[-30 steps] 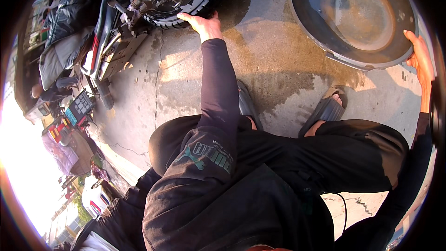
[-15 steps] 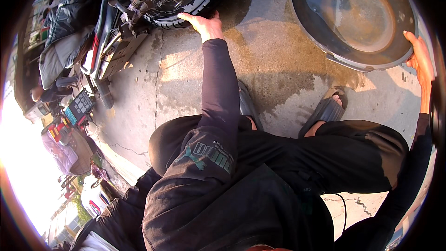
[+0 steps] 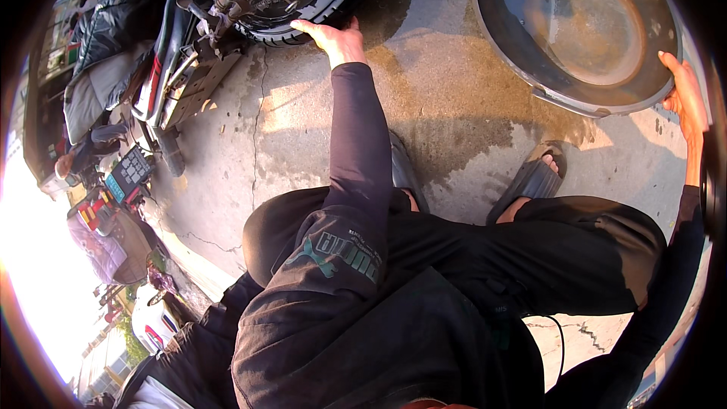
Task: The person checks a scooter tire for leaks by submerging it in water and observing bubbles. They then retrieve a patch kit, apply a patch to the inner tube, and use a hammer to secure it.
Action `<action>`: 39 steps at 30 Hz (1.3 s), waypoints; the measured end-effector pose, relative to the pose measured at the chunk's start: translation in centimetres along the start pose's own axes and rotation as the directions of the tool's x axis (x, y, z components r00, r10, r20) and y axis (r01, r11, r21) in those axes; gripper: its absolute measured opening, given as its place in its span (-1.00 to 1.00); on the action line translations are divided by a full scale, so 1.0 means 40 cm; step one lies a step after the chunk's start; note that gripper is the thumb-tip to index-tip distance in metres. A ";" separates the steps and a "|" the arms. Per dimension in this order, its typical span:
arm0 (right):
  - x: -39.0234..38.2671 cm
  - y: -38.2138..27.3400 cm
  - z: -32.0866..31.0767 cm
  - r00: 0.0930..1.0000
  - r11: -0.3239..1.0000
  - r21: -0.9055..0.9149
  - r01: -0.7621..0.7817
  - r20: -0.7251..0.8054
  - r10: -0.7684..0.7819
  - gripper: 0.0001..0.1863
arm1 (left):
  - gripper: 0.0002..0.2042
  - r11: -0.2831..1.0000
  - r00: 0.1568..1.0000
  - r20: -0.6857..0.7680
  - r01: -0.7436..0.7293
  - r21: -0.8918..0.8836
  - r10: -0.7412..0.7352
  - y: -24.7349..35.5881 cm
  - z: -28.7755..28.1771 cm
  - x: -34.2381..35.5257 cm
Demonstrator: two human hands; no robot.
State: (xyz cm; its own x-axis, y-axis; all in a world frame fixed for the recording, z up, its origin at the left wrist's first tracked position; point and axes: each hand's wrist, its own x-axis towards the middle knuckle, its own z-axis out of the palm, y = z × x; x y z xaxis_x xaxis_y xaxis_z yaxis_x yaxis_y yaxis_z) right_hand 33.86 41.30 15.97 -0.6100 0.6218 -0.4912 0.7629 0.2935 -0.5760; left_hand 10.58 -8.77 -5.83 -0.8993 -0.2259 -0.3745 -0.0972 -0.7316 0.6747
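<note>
A crouching person rests the open left hand [image 3: 337,39] flat on a motorcycle's rear tyre [image 3: 318,0], wheel not yet removed, while the right hand [image 3: 685,98] grips the rim of a water-filled basin [image 3: 545,87] on wet concrete [image 3: 454,129].

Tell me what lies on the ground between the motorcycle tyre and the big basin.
In the head view, only concrete floor lies between the tyre and the basin: bare, cracked, darkened by a wet stain. No tool or part rests there.
</note>
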 end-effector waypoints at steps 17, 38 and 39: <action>0.010 0.008 0.000 1.000 1.000 0.018 0.008 0.014 -0.009 -0.57 | 0.00 1.000 0.999 0.046 0.000 0.005 0.000 0.001 -0.008 0.001; 0.015 0.011 -0.008 1.000 1.000 0.004 0.021 0.022 -0.021 -0.56 | -0.15 0.991 0.995 0.059 0.090 -0.100 -0.085 0.025 -0.039 -0.017; 0.018 0.014 -0.012 0.999 1.000 0.004 0.027 0.026 -0.027 -0.56 | -0.15 0.991 0.995 0.059 0.090 -0.099 -0.084 0.027 -0.041 -0.015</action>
State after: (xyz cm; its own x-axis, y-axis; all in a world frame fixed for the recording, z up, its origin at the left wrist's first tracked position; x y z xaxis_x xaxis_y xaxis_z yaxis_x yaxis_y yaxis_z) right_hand 33.95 42.24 15.60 -0.6357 0.5948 -0.4921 0.7453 0.3070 -0.5918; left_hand 11.72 -10.45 -5.91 -0.9116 -0.1248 -0.3918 -0.1351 -0.8091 0.5719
